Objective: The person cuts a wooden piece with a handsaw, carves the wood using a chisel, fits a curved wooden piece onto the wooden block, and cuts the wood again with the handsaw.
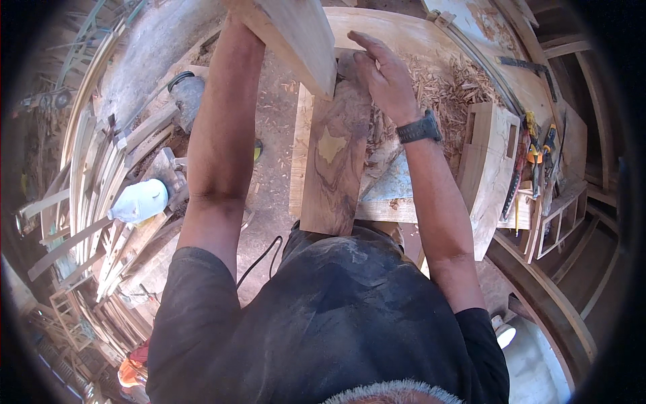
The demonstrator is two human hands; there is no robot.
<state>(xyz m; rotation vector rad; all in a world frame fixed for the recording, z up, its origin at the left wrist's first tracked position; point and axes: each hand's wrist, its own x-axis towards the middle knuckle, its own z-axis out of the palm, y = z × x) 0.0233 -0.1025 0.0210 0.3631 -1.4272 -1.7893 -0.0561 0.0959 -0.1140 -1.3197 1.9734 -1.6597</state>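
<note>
A thick pale wooden board is held up and tilted at the top of the view. My left forearm runs up behind it, and the board hides the fingers of my left hand, which appears to support it. Below it lies a dark-grained plank with a lighter patch, pointing toward my body. My right hand is beside the plank's far end, fingers stretched out and thumb apart, holding nothing. A dark watch is on that wrist. The plank rests over a pale wooden bench.
Wood shavings cover the far right of the work area. A mortised beam stands to the right, with yellow-handled tools beyond it. At left are stacked wood strips and a whitish plastic bottle. A black cable lies on the floor.
</note>
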